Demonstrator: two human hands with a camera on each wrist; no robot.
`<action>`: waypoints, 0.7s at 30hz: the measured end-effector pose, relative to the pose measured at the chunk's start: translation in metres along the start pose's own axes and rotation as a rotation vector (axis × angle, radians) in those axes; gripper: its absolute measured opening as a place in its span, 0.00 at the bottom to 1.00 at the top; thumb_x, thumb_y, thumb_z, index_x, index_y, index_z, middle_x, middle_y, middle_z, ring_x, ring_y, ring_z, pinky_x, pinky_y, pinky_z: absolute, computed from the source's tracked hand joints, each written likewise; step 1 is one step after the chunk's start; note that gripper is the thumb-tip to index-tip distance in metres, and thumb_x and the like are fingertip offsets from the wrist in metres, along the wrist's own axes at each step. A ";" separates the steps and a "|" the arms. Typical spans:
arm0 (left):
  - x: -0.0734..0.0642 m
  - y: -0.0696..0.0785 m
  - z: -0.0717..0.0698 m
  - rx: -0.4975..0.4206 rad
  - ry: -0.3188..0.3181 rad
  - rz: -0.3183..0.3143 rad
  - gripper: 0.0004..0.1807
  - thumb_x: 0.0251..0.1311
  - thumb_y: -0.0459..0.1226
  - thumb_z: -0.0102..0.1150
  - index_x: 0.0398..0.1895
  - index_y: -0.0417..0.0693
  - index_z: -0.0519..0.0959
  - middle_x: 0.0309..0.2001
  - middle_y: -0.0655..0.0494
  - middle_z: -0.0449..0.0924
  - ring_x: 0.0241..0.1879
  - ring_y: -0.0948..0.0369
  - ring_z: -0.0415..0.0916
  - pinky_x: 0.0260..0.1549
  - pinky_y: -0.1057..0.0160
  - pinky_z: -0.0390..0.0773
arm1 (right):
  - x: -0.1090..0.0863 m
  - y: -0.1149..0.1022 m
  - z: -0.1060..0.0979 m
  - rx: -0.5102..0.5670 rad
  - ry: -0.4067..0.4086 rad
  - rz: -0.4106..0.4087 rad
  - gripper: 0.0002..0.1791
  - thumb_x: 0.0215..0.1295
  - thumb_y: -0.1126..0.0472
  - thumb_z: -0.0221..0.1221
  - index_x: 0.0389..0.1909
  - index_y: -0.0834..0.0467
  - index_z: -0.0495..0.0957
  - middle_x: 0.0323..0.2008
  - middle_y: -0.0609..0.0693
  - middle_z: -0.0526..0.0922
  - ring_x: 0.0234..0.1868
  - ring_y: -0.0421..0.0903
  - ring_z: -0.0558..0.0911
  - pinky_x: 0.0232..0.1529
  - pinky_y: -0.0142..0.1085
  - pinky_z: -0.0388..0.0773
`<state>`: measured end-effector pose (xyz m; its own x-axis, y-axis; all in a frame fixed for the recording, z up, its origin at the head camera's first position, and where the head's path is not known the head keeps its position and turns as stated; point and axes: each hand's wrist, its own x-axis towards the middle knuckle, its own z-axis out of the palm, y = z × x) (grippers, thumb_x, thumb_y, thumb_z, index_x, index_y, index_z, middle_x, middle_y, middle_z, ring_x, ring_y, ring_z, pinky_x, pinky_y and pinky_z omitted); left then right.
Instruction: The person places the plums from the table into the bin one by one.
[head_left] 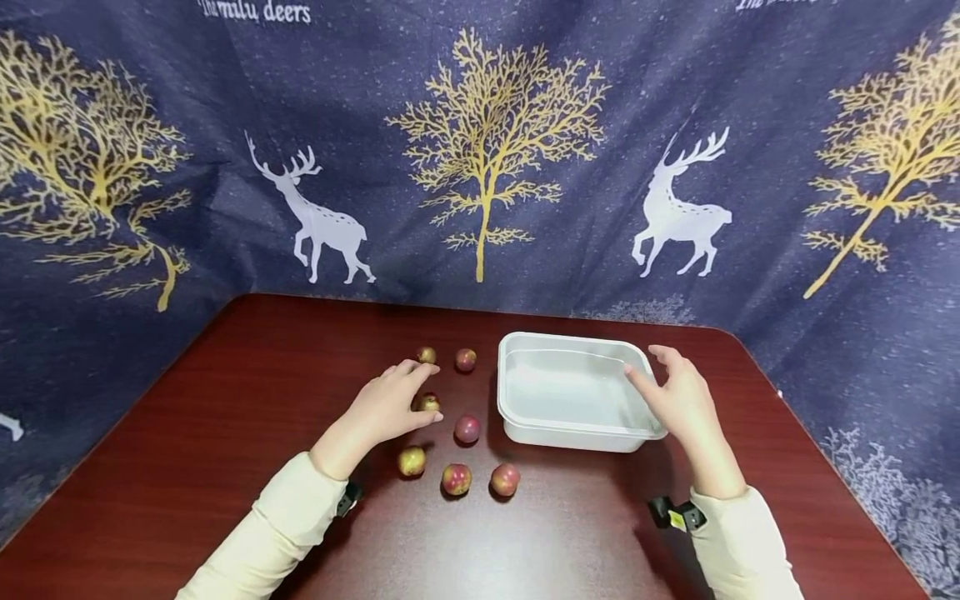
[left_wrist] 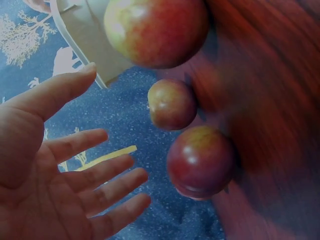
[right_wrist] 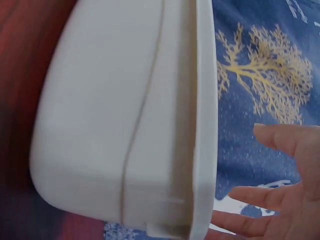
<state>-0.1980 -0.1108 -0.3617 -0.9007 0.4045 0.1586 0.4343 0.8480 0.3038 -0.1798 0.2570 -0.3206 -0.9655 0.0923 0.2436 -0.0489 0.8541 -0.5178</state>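
Over the left part of the table, my left hand [head_left: 386, 408] hovers with fingers extended and thumb apart, holding nothing. Close to its thumb and fingers lie a yellowish plum [head_left: 429, 402] and another plum [head_left: 426, 355], both partly covered by the hand. Several more lie around it, including a dark red plum [head_left: 467, 429], a yellow-green plum [head_left: 412, 461] and a red plum [head_left: 505, 480]. My right hand [head_left: 681, 400] is at the right end of a white plastic tub [head_left: 585, 435], thumb and fingers spread. Whether its fingertips touch the rim I cannot tell.
The plums and tub stand on a dark red wooden table [head_left: 300, 333]. Behind it hangs a blue cloth [head_left: 420, 250] printed with deer and trees. Another plum [head_left: 466, 360] lies left of the tub's far corner.
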 end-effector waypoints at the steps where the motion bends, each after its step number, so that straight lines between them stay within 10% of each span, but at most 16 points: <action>1: 0.000 -0.001 0.000 -0.002 -0.008 -0.006 0.34 0.49 0.50 0.65 0.59 0.48 0.69 0.54 0.45 0.72 0.51 0.46 0.72 0.44 0.46 0.75 | 0.002 0.000 -0.001 0.000 -0.005 0.020 0.35 0.62 0.45 0.53 0.60 0.67 0.63 0.56 0.71 0.70 0.54 0.65 0.71 0.53 0.56 0.67; 14: 0.005 -0.009 0.007 -0.042 -0.096 -0.038 0.31 0.48 0.45 0.67 0.56 0.45 0.70 0.53 0.42 0.72 0.52 0.46 0.72 0.44 0.46 0.75 | 0.021 0.023 -0.011 0.119 -0.064 0.257 0.37 0.63 0.40 0.48 0.60 0.67 0.64 0.53 0.69 0.74 0.52 0.61 0.75 0.49 0.49 0.74; 21: 0.007 -0.012 0.012 -0.081 -0.092 -0.050 0.31 0.46 0.44 0.68 0.55 0.47 0.71 0.51 0.44 0.73 0.51 0.48 0.74 0.43 0.47 0.75 | 0.025 0.036 -0.013 0.366 -0.170 0.314 0.38 0.63 0.40 0.48 0.61 0.67 0.62 0.56 0.69 0.70 0.34 0.36 0.78 0.36 0.35 0.81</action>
<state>-0.2100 -0.1137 -0.3756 -0.9168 0.3954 0.0557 0.3852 0.8389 0.3845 -0.2026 0.2965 -0.3228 -0.9744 0.2056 -0.0912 0.1936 0.5604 -0.8053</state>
